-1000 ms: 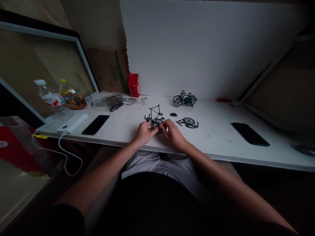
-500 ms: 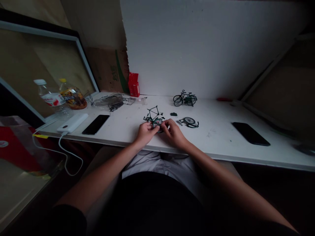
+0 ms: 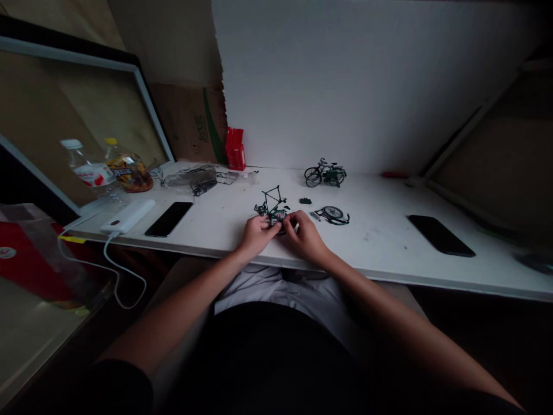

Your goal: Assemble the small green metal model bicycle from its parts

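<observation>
Near the table's front edge, my left hand (image 3: 258, 233) is closed on a partly built model bicycle (image 3: 273, 199), its dark frame pointing up and away from me. My right hand (image 3: 305, 231) pinches at the bicycle's spoked wheel (image 3: 279, 216) from the other side, fingertips close to the left thumb. The fingers cover part of the wheel, and the exact spot they grip is hidden. Just right of my hands lie a loose wheel with a curved dark green part (image 3: 333, 214). A small dark green piece (image 3: 305, 201) rests behind them.
A whole model bicycle (image 3: 325, 173) stands by the wall. Black phones lie left (image 3: 169, 219) and right (image 3: 441, 235). At left are a white power bank (image 3: 128, 217) with a cable, two bottles, and clear packaging (image 3: 190, 177) with thin parts. A red box (image 3: 235, 148) stands behind.
The model bicycle's frame has tipped slightly to the right between my hands. Both hands stay in nearly the same place and keep their hold.
</observation>
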Demonstrator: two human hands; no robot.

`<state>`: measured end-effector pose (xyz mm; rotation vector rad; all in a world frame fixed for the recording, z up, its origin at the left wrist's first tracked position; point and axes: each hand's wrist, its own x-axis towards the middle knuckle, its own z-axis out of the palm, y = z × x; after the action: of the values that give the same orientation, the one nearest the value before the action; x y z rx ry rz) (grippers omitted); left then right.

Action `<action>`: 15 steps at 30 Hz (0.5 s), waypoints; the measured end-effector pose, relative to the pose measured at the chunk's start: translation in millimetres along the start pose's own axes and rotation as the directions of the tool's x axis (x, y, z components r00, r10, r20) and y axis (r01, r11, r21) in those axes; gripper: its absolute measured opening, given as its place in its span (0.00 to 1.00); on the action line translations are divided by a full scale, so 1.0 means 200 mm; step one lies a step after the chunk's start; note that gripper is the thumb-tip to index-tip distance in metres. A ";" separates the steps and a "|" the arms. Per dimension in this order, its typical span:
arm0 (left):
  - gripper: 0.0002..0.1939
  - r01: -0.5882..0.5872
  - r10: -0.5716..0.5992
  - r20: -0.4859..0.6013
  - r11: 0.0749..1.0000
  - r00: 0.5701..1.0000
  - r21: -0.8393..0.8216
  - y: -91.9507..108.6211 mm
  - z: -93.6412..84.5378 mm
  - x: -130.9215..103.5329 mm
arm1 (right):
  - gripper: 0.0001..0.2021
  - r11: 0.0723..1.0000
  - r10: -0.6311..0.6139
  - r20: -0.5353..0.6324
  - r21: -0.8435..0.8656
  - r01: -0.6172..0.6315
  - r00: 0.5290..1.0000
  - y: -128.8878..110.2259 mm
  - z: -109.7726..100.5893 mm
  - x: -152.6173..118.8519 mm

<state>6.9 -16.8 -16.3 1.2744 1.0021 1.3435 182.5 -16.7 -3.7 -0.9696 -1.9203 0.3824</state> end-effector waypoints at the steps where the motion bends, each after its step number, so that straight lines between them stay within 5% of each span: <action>1: 0.18 -0.003 0.003 0.008 1.000 1.000 -0.002 0.00 0.00 0.00 | 0.09 1.000 -0.001 -0.005 -0.006 0.001 1.000 0.00 0.00 0.00; 15: 0.19 -0.042 0.043 0.017 0.999 0.999 -0.023 0.00 0.00 0.00 | 0.12 0.995 0.085 0.042 0.047 -0.087 0.995 0.00 -0.03 0.00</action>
<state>7.7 -17.4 -17.0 1.2946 0.9501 1.3705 186.8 -17.9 -0.1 -1.0215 -1.9002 0.5001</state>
